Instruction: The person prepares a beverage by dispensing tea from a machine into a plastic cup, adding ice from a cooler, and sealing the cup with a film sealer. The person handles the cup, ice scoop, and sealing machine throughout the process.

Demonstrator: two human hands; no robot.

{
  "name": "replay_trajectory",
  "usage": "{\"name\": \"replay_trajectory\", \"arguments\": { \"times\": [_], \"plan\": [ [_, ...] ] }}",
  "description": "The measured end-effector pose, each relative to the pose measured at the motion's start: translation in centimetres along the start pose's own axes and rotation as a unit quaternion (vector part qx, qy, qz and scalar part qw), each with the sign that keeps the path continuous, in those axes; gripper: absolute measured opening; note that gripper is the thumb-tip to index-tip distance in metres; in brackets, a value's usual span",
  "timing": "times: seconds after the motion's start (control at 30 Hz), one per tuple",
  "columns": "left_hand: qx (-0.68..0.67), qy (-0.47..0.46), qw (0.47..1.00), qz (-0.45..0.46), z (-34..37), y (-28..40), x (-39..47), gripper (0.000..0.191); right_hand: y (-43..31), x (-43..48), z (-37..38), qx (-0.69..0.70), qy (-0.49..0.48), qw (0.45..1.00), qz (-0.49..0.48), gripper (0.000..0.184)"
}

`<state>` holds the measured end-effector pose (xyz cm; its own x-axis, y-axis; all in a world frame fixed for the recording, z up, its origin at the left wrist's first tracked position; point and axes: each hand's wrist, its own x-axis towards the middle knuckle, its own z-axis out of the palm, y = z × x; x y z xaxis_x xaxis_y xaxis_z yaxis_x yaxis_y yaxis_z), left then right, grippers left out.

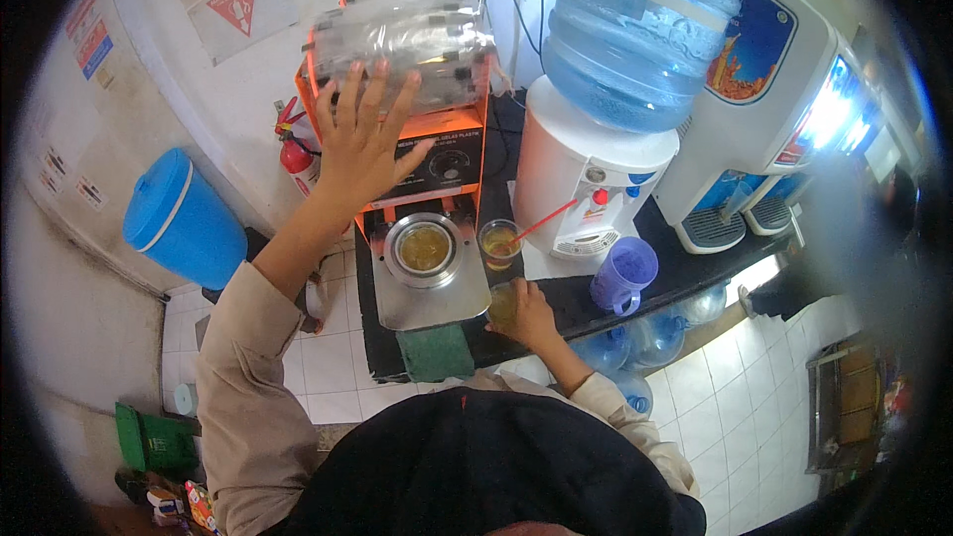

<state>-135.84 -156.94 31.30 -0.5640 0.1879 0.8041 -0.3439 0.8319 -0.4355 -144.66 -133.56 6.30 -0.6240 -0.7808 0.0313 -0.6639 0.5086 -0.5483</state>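
My left hand, fingers spread and holding nothing, is at the front of an orange cup-sealing machine. Its fingertips overlap the clear plastic film roll; whether they touch it I cannot tell. A cup of yellowish drink sits in the machine's round metal holder, above a steel plate. To the right of that plate, my right hand grips a clear plastic cup of similar drink. Just behind it stands another clear cup with a red straw.
A white water dispenser carries a large blue bottle. Near the black counter's front edge is a purple mug. A green cloth hangs at the edge. A drink machine stands right; several water bottles lie below.
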Motion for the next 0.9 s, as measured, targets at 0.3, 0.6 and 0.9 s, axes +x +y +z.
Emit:
{"name": "replay_trajectory", "arguments": {
  "times": [0.3,0.6,0.9],
  "plan": [
    [0.035,0.031,0.999,0.008,-1.7,-0.9,2.3,0.058,0.1,0.4,0.3,-0.072,-0.021,0.997,0.013,0.1],
    [-0.005,-0.096,0.995,0.015,-1.1,-2.5,6.9,0.086,0.1,0.9,0.2,-0.081,-0.047,0.995,0.03,0.097],
    [0.043,0.006,0.999,-0.004,-0.5,0.0,4.6,0.085,0.3,1.3,0.3,-0.092,-0.047,0.993,0.052,0.101]
  ]
}}
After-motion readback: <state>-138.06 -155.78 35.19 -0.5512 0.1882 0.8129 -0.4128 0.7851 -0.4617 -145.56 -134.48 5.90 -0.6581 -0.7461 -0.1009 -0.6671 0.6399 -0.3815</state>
